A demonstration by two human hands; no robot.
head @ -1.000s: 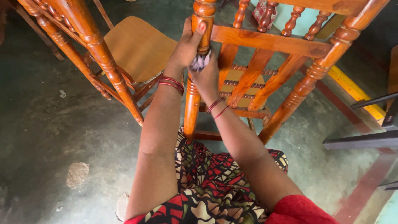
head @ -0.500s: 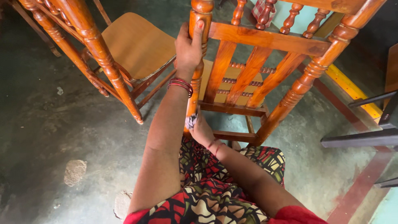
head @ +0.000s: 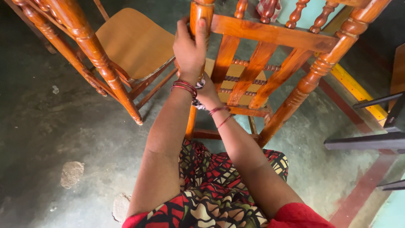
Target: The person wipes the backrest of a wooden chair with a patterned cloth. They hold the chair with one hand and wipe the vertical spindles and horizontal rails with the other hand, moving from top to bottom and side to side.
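Observation:
A glossy orange-brown wooden chair with turned posts stands right in front of me. My left hand grips the top of its left back post, red bangles on the wrist. My right hand sits lower on the same post, just behind my left wrist, pressing a small patterned cloth against the wood. Most of the cloth and the right fingers are hidden by my left wrist.
A second wooden chair with a plain seat stands to the left, its turned leg close by. Dark metal bars lie at the right. The floor is rough concrete with pale patches. My patterned skirt fills the bottom.
My right hand with the cloth slid down the post to near its base, then came back up to mid-post. My left hand stayed gripping the top.

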